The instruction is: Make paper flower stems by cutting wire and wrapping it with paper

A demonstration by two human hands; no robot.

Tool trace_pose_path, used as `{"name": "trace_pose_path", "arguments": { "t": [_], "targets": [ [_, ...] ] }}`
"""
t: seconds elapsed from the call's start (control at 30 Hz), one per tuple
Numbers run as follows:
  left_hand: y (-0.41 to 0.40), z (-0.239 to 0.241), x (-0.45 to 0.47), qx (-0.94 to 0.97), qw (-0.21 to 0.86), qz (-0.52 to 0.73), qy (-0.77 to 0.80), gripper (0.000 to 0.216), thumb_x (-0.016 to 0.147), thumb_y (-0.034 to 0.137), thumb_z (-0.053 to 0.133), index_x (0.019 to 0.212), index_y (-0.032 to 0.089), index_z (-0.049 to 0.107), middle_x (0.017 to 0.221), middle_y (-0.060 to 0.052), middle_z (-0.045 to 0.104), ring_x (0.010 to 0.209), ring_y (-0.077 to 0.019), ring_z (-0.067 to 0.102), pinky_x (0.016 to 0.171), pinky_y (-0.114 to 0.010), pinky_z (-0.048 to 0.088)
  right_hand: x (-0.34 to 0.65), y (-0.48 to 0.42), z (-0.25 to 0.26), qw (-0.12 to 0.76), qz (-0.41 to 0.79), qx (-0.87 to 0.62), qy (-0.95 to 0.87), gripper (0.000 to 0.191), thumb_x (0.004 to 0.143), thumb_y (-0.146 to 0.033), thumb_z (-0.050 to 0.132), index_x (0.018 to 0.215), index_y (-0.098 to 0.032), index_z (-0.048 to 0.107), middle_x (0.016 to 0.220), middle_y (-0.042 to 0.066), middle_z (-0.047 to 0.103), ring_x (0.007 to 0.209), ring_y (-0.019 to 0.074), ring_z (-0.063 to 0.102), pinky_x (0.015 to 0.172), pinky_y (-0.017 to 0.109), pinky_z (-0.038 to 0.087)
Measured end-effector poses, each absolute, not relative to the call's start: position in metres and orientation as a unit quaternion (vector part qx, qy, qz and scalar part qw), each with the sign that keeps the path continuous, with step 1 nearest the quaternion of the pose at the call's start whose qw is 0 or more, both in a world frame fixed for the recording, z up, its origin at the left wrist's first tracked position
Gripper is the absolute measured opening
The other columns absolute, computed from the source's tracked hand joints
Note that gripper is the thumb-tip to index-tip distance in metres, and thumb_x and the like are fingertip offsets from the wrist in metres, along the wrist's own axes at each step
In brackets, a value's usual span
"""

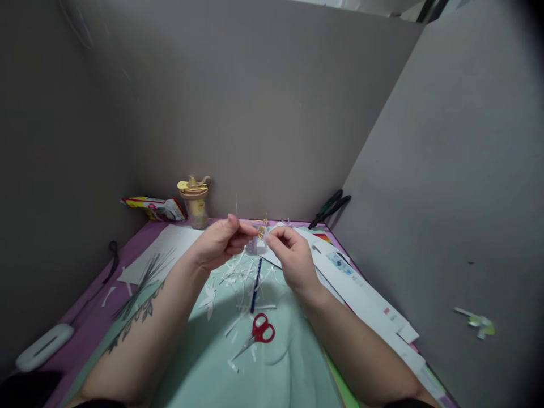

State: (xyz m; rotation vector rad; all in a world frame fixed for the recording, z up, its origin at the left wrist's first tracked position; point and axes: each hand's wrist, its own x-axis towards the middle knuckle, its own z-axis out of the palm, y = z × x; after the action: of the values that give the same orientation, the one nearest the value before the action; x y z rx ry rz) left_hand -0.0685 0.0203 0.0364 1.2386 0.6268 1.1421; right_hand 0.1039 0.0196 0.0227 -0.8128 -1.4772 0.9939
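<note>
Together, left hand point(219, 245) and right hand point(293, 258), both tight on one pale scrap point(255, 245).

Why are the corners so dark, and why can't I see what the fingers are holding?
Head view: the wide lens darkens the corners and tilts the walls; a soft shadow lies on the green sheet; the small pale piece pinched by the left hand and right hand is tiny and blurry.

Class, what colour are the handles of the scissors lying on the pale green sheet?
Red, on the small metal-bladed scissors; the head view shows it best.
</note>
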Motion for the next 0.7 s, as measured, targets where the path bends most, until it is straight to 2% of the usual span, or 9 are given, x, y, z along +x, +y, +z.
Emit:
{"name": "trace_pose_path", "arguments": {
  "t": [0.13,0.33,0.5,0.7],
  "targets": [
    [0.017,0.041,-0.067,0.539,0.628,0.480,0.290,0.057,0.071,0.066,0.056,0.096,0.016,0.071,0.071,-0.002,0.048,0.051,-0.0055,0.020,0.037,-0.019,0.014,0.105,0.016,0.026,0.562,0.411,-0.348,-0.628,0.016,0.077,-0.029,0.059,0.067,-0.017,0.053,0.063,-0.003,0.048,0.058,0.0100,0.041,0.055,0.023,0.035],
    [0.015,0.040,-0.063,0.568,0.612,0.464,0.297,0.059,0.078,0.060,0.052,0.113,0.014,0.065,0.074,-0.002,0.047,0.052,-0.0053,0.021,0.040,-0.019,0.014,0.106,0.014,0.028,0.569,0.398,-0.361,-0.622,0.017,0.075,-0.028,0.059,0.065,-0.017,0.051,0.058,-0.005,0.045,0.054,0.0091,0.039,0.052,0.022,0.032],
    [0.012,0.039,-0.059,0.605,0.559,0.465,0.324,0.054,0.078,0.057,0.054,0.110,0.015,0.066,0.074,-0.002,0.048,0.051,-0.0050,0.026,0.043,-0.020,0.019,0.107,0.014,0.027,0.583,0.385,-0.367,-0.614,0.016,0.075,-0.024,0.058,0.064,-0.017,0.050,0.057,-0.006,0.044,0.054,0.0084,0.038,0.052,0.021,0.031],
    [0.009,0.039,-0.058,0.643,0.509,0.442,0.363,0.050,0.079,0.059,0.050,0.087,0.015,0.070,0.079,-0.004,0.058,0.051,-0.0061,0.027,0.045,-0.022,0.024,0.108,0.015,0.029,0.590,0.348,-0.378,-0.623,0.015,0.075,-0.023,0.057,0.064,-0.017,0.049,0.056,-0.006,0.043,0.052,0.0083,0.038,0.050,0.021,0.031]
  ]
}}
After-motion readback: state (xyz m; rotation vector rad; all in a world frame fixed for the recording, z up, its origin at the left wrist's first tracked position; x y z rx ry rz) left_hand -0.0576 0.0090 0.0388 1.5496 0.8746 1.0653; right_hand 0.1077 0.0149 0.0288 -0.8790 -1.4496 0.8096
